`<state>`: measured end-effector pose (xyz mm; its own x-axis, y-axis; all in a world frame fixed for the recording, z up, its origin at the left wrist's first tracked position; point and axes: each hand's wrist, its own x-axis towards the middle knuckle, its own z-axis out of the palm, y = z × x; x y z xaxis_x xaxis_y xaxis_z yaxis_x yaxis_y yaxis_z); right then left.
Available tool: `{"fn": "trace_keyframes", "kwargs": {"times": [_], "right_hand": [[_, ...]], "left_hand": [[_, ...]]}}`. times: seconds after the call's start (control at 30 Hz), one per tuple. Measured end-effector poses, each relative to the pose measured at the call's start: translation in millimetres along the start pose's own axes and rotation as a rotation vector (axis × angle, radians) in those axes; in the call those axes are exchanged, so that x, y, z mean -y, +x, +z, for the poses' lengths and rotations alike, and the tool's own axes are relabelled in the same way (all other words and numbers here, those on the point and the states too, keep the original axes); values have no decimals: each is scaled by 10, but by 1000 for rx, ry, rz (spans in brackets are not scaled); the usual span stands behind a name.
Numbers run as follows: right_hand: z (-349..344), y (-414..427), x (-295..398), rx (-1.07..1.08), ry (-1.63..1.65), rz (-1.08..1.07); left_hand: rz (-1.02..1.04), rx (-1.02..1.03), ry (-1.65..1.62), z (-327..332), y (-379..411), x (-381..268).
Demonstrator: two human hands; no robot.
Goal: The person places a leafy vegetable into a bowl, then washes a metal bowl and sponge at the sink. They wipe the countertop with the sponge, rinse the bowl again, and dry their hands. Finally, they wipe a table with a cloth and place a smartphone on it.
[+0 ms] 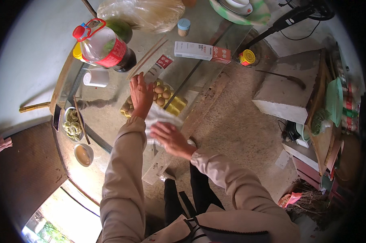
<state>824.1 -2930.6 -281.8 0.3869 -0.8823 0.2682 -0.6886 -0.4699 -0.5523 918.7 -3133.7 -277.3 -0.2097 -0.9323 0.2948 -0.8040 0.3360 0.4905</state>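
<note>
My left hand [141, 96] reaches over the glass tabletop [102, 104], fingers extended and thumb apart. Its fingertips are near the lower end of a toothpaste tube [162, 64]; whether they touch it is hidden. Below and to the right, my right hand [173, 138] is blurred, palm down over a white cloth [163, 118]. The fingers' hold on the cloth cannot be made out. Brown eggs [159, 89] sit in a yellow egg tray [179, 104], seen through the glass and partly hidden by my left hand and the cloth.
A toothpaste box [201, 51], wooden chopsticks [149, 56], a large cola bottle [108, 50] and a white cup [96, 77] are farther back. At left are a plate of dumplings [73, 124] and a bowl of liquid [83, 155]. A sickle [287, 78] lies on a block at right.
</note>
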Motion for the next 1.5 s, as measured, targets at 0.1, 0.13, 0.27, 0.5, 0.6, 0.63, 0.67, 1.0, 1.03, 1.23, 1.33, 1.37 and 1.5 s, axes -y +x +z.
{"fn": "trace_keyframes", "kwargs": {"times": [0.1, 0.13, 0.27, 0.5, 0.6, 0.63, 0.67, 1.0, 1.03, 1.23, 1.33, 1.37, 1.5], "right_hand": [[-397, 371, -459, -180, 144, 316], [-447, 231, -897, -244, 254, 339], [-826, -326, -1599, -540, -209, 535], [-1322, -1227, -1281, -820, 294, 1161], [-1207, -283, -260, -662, 408, 987], [-1007, -100, -196, -633, 416, 754], [-750, 110, -179, -590, 430, 518], [668, 1793, -55, -263, -213, 208], [726, 1837, 13, -216, -224, 118], [824, 1403, 668, 87, -9, -212], [864, 841, 1116, 239, 106, -370], [863, 613, 1249, 295, 167, -407], [778, -216, 1604, 611, 511, -443]], "left_hand": [[-23, 72, 72, -125, -150, 151], [-7, 104, 47, -103, -144, 14], [-75, 64, -65, 124, -276, -108], [-152, -84, -359, 186, -393, -643], [-254, -233, -473, -223, -648, -571], [-292, -266, -525, -341, -770, -568], [-373, -282, -531, -483, -944, -505], [-716, -259, -480, -1829, -2661, -27], [-767, -259, -513, -1923, -2794, 12], [-817, -306, -496, -2277, -3181, 171], [-834, -324, -521, -2391, -3280, 217], [-838, -328, -537, -2411, -3310, 230], [-867, -331, -601, -2506, -3487, 248]]}}
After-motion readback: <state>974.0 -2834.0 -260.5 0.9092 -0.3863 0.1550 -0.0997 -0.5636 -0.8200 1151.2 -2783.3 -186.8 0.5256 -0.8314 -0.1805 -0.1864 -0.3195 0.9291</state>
